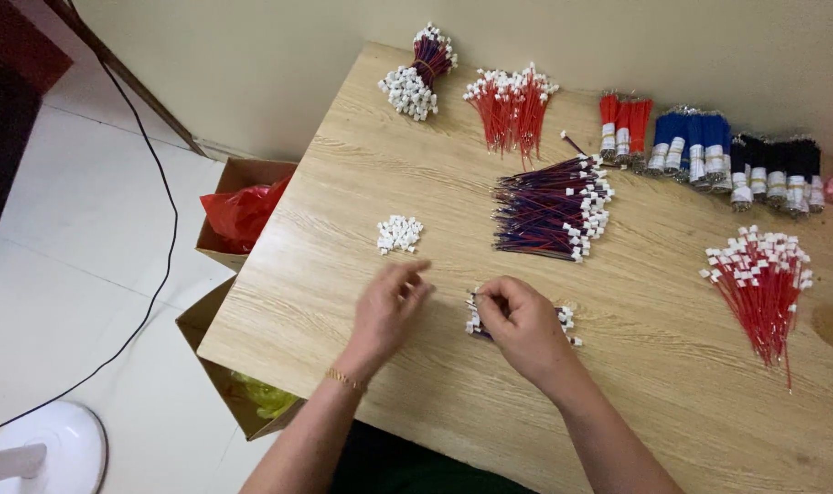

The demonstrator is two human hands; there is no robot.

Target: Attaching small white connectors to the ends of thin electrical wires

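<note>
Head view: a wooden table [416, 183] is seen from above, with both hands near its front edge.
Right hand [524, 322]: closed over a small bundle of wires [565, 320] with white plugs, held against the table; the bundle's long axis runs left to right.
Left hand [389, 306]: loosely open, fingers blurred; nothing is seen held.
White plugs [399, 234]: a small loose pile, lying just beyond the left hand, up and slightly right of it.
Nearer hand: the left; the right is well apart from the pile.
</note>
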